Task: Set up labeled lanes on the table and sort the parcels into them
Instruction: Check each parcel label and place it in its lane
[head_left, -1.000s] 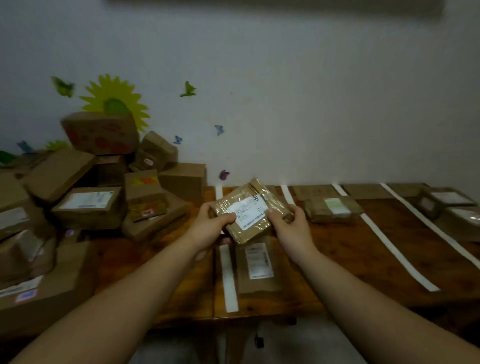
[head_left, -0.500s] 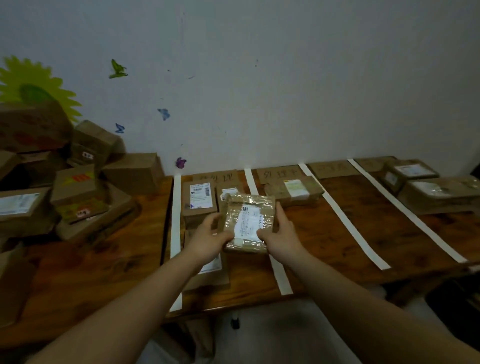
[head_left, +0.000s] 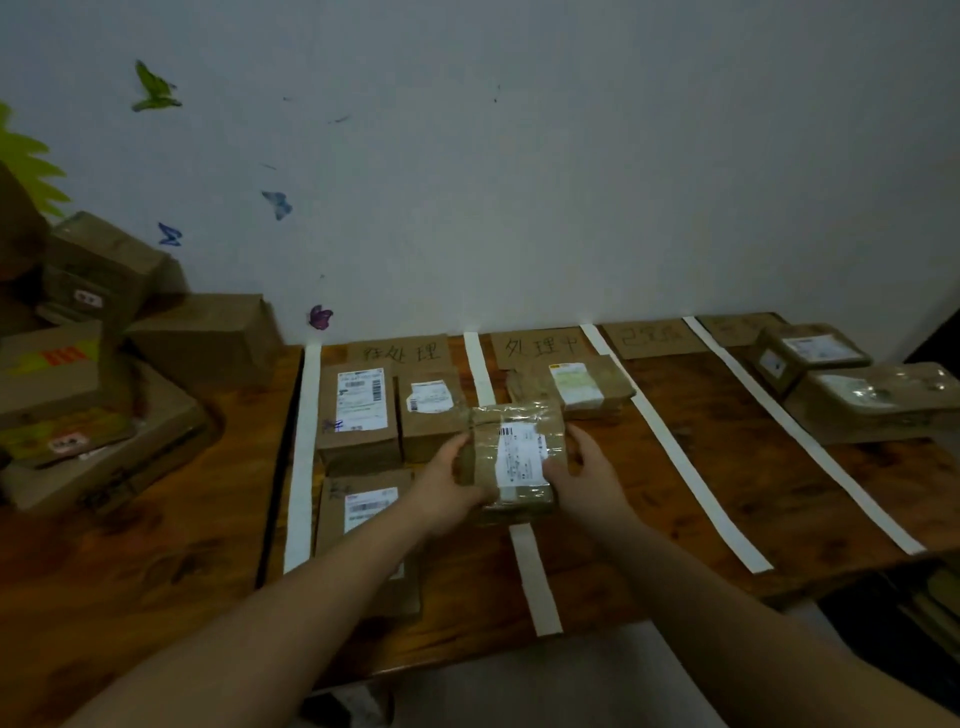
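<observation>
Wall: a pale wall (head_left: 571, 182) rises behind the table, dimly lit.
Table: a brown wooden table (head_left: 727, 467) runs along the wall, divided into lanes.
Unsorted pile: cardboard boxes (head_left: 78, 374) are stacked at the left end, outside the lanes.
Tape strips: four white strips (head_left: 302, 452) (head_left: 535, 577) (head_left: 675, 457) (head_left: 800, 447) run from the wall edge toward the person.
Far-right lane: two taped parcels (head_left: 810, 353) (head_left: 878, 402) lie just beside each other.
First lane: three brown parcels (head_left: 358, 410) (head_left: 431, 415) (head_left: 363, 519) lie label up, two side by side and one nearer the person.
Second lane: one parcel with a white label (head_left: 576, 387) lies near the wall end.
Held parcel: a brown parcel wrapped in clear tape (head_left: 514, 462), shipping label up, sits over the strip between the first and second lanes; whether it touches the table cannot be told.
Left hand: the left hand (head_left: 447, 483) grips the parcel's left edge.
Right hand: the right hand (head_left: 587, 473) grips its right edge.
Lane signs: cardboard signs with handwritten characters (head_left: 400, 353) (head_left: 540, 345) (head_left: 652, 338) lie at the wall end.
Stickers: butterfly stickers (head_left: 154, 88) (head_left: 319, 317) dot the wall.
</observation>
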